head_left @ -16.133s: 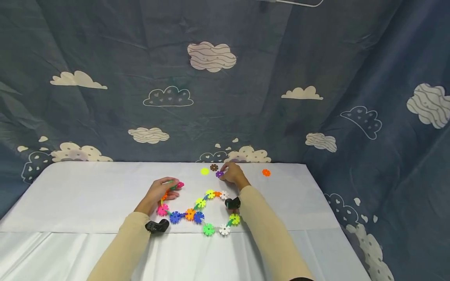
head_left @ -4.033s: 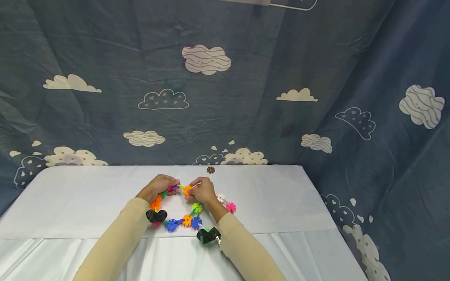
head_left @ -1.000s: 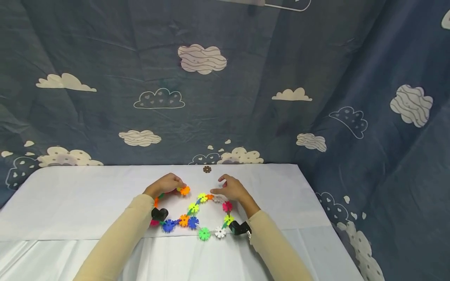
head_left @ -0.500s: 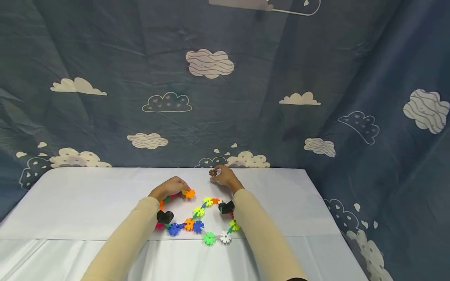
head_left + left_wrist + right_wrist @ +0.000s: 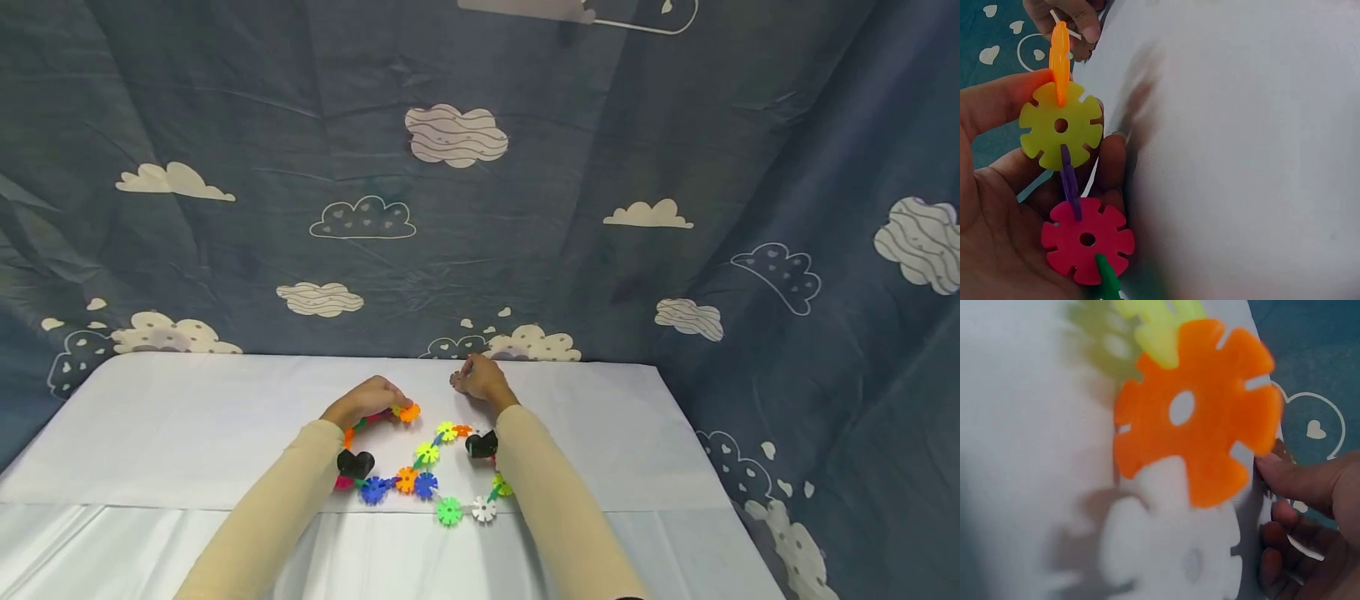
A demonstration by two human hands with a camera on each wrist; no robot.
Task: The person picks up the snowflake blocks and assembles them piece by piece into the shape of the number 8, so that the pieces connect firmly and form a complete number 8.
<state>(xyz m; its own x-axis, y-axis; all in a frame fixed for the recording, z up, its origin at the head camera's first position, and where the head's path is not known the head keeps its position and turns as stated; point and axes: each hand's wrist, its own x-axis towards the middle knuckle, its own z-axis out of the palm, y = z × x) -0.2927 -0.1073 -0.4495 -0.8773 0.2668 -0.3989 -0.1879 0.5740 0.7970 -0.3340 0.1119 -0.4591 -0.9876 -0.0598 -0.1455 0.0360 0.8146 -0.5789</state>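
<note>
My left hand (image 5: 371,400) grips the upper end of a chain of slotted plastic snowflake discs. In the left wrist view that end shows an orange disc (image 5: 1059,56), a yellow disc (image 5: 1040,134), a purple disc (image 5: 1070,181) and a pink disc (image 5: 1063,240) across the fingers. Near the table's back edge my right hand (image 5: 483,382) pinches a brown snowflake disc (image 5: 454,380), mostly covered by the fingertips. The chain runs on through a blue disc (image 5: 373,490) and a green disc (image 5: 450,512) in an S-like curve. My right wrist hides part of its right side.
Close under the right wrist camera lie another orange disc (image 5: 1222,419) and a white disc (image 5: 1141,540) of the chain. A white cloth covers the table (image 5: 247,408). Behind it hangs a dark blue curtain (image 5: 540,275) with cloud prints.
Over the earlier frames, purple, yellow and orange discs joined the chain's upper left end. My right hand moved from beside the chain to the back edge and picked up the brown disc there.
</note>
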